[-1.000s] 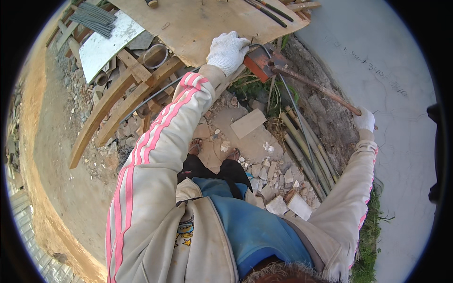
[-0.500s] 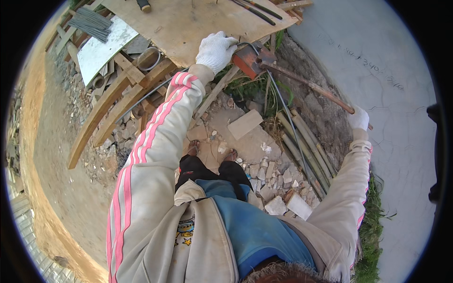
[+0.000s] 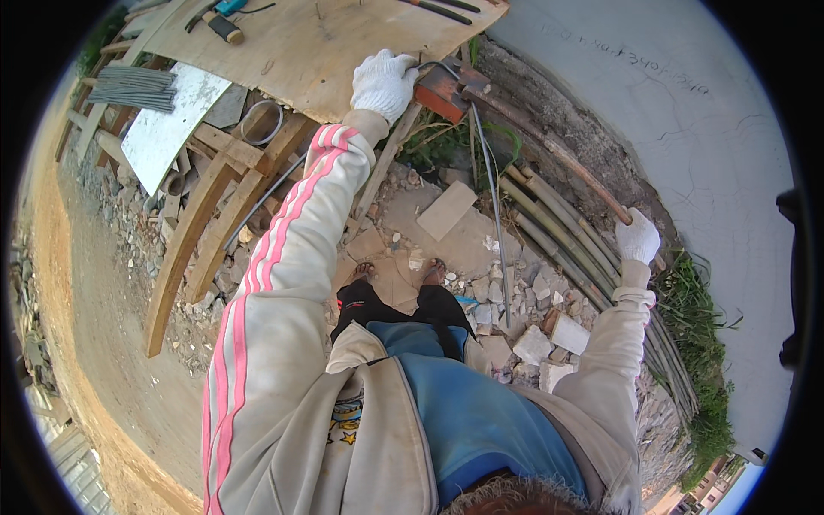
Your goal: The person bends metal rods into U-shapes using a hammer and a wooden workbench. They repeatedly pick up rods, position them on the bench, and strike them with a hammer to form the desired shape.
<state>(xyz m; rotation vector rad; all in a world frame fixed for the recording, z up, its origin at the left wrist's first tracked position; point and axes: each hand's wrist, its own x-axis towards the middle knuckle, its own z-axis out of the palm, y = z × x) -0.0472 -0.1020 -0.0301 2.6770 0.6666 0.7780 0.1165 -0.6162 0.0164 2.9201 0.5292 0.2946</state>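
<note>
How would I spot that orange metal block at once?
Find the large wooden board near the top. By its lower right edge, just right of the gloved left hand, is the orange block. Its boxy orange shape stands out from the thin grey rod and long brown bar beside it.

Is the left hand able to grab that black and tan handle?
Probably, with a stretch: the left hand is at the near edge of the board, and nothing tall seems to stand between it and the handle. But it looks busy at the metal rod, so it may need to let go.
</note>
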